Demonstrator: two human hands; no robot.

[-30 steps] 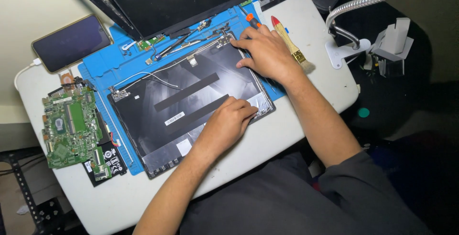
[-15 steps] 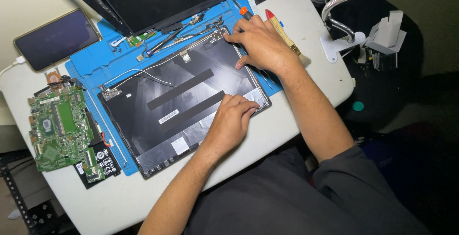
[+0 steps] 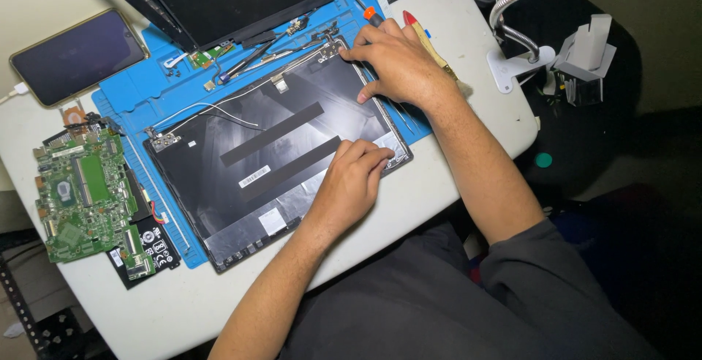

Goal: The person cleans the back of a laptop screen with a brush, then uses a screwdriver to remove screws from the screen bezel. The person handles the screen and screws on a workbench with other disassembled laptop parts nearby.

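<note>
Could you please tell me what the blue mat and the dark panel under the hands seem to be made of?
The blue mat looks like soft matte silicone or rubber: moulded ridges and little trays, no glare. The dark panel looks like hard plastic, possibly metal-lined: smooth, faintly sheened, with silvery foil patches along its lower edge.

One head-worn view looks steeply down, close over the bench (image 3: pixel 453 177), whose edge runs diagonally toward the lower left of the frame.

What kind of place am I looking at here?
Probably a small electronics repair bench. A blue work mat covers a white table, with an opened black laptop lid panel on it, a bare green circuit board beside it, and both hands resting on the panel.
</note>
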